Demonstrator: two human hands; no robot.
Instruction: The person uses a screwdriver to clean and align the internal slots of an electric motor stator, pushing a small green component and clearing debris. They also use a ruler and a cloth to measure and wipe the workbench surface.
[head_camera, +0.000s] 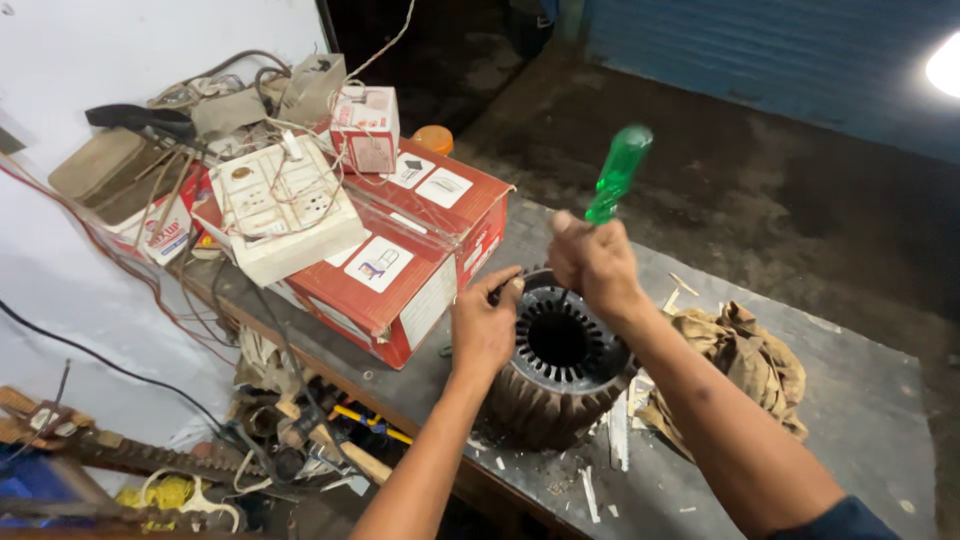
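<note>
A round slotted metal motor stator (556, 362) stands on the grey workbench (860, 400), its open bore facing up. My left hand (486, 322) grips the stator's left rim, thumb over the top edge. My right hand (594, 262) is closed around a screwdriver with a translucent green handle (619, 172). The handle sticks up and to the right above the stator. The shaft points down toward the slots and is mostly hidden by my fist.
A red and white cardboard box (415, 255) lies left of the stator, with a white switchboard (283, 205), a small carton (366, 128) and tangled wires on it. A brown rag (745, 360) lies to the right. White scraps litter the bench front. Tools clutter the floor at left.
</note>
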